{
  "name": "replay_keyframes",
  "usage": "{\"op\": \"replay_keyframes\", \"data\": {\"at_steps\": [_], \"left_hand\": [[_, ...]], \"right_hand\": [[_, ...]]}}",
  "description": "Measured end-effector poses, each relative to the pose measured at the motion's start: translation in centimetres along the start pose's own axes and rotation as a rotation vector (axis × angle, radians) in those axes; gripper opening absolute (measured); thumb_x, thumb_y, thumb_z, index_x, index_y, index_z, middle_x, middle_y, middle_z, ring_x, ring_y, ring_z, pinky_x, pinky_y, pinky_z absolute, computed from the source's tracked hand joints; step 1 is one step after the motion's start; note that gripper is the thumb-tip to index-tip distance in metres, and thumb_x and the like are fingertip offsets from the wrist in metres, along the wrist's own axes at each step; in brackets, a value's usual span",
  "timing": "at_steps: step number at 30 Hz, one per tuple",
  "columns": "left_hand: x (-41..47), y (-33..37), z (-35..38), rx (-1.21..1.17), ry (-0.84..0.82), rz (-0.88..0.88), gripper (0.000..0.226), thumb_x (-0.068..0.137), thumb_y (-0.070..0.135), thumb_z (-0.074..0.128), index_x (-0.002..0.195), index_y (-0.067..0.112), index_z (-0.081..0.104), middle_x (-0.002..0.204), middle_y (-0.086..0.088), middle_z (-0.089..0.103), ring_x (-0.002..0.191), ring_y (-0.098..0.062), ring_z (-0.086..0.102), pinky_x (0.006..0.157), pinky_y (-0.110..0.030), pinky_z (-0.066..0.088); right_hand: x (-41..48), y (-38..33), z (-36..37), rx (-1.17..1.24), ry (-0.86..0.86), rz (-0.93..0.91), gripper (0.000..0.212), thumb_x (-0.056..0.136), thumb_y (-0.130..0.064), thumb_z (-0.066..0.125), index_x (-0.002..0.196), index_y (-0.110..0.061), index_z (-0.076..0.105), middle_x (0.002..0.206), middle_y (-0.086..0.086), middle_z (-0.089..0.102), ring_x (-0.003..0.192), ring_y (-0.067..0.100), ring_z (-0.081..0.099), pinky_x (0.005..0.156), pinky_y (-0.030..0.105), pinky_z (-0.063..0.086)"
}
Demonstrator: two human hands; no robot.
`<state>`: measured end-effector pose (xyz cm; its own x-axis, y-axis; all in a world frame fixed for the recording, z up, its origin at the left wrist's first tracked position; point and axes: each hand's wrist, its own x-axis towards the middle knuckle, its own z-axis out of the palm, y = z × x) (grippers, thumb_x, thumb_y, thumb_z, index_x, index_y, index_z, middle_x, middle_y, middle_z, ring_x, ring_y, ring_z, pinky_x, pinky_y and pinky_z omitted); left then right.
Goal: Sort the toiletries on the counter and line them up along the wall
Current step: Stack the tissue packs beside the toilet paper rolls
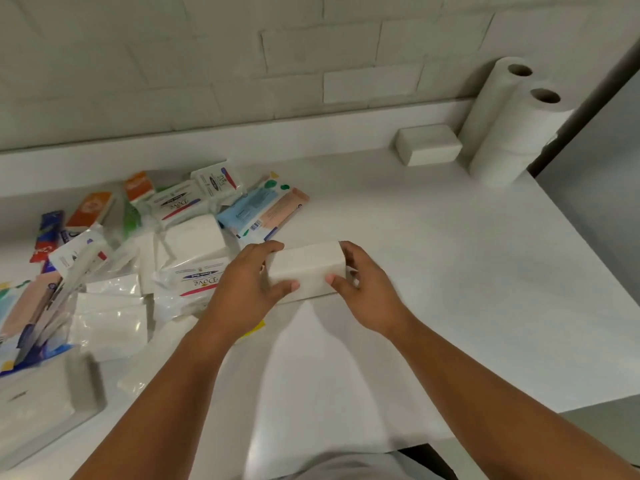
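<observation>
A plain white tissue pack lies on the white counter near the middle. My left hand grips its left end, thumb on the near side and fingers over the top. At its right end, my right hand holds it the same way. A matching white pack stands by the wall at the back right, beside two paper towel rolls. A jumbled pile of toiletries covers the left: Dove soap packs, wet wipe packs, orange packs and clear bags of white pads.
A low ledge runs along the tiled wall behind the counter. The counter's right edge drops off near a grey panel. A white box sits at the near left. Toothbrush packs lean in the pile.
</observation>
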<state>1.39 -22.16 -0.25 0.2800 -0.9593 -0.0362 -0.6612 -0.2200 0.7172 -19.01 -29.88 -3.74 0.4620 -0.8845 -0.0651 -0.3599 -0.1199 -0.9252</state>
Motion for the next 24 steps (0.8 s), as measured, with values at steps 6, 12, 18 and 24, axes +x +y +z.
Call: {"op": "replay_keyframes", "data": {"at_steps": [6, 12, 18, 24], "left_hand": [[1.7, 4.0, 3.8, -0.455, -0.005, -0.17, 0.056, 0.073, 0.04, 0.086, 0.123, 0.035, 0.062, 0.098, 0.014, 0.07, 0.086, -0.009, 0.068, 0.086, -0.036, 0.057], [3.6, 7.1, 9.8, -0.703, 0.045, -0.248, 0.053, 0.074, 0.034, 0.084, 0.123, 0.027, 0.065, 0.119, -0.003, 0.07, 0.105, -0.023, 0.067, 0.102, -0.044, 0.052], [5.3, 10.4, 15.4, -0.738, 0.092, -0.279, 0.031, 0.091, 0.011, 0.072, 0.121, 0.013, 0.066, 0.112, -0.002, 0.075, 0.106, -0.018, 0.07, 0.095, -0.029, 0.054], [9.7, 13.3, 19.2, -0.799, 0.219, -0.365, 0.024, 0.092, 0.019, 0.072, 0.115, 0.014, 0.069, 0.103, -0.002, 0.076, 0.098, -0.014, 0.072, 0.1, -0.041, 0.054]], "right_hand": [[0.3, 1.4, -5.6, 0.223, 0.05, 0.096, 0.055, 0.083, -0.05, 0.064, 0.131, -0.028, 0.051, 0.122, -0.009, 0.063, 0.11, 0.012, 0.062, 0.096, 0.042, 0.053], [1.5, 4.4, -10.8, 0.34, 0.194, 0.231, 0.044, 0.084, -0.05, 0.064, 0.121, -0.027, 0.059, 0.116, -0.004, 0.067, 0.106, 0.014, 0.065, 0.098, 0.046, 0.052], [3.6, 7.1, -15.5, 0.39, 0.271, 0.279, 0.041, 0.075, -0.055, 0.066, 0.106, -0.028, 0.062, 0.111, -0.004, 0.07, 0.106, 0.016, 0.066, 0.097, 0.048, 0.051], [6.9, 7.8, -18.9, 0.278, 0.312, 0.236, 0.023, 0.091, -0.028, 0.062, 0.113, -0.023, 0.06, 0.111, -0.008, 0.067, 0.098, 0.004, 0.065, 0.084, 0.023, 0.052]]}}
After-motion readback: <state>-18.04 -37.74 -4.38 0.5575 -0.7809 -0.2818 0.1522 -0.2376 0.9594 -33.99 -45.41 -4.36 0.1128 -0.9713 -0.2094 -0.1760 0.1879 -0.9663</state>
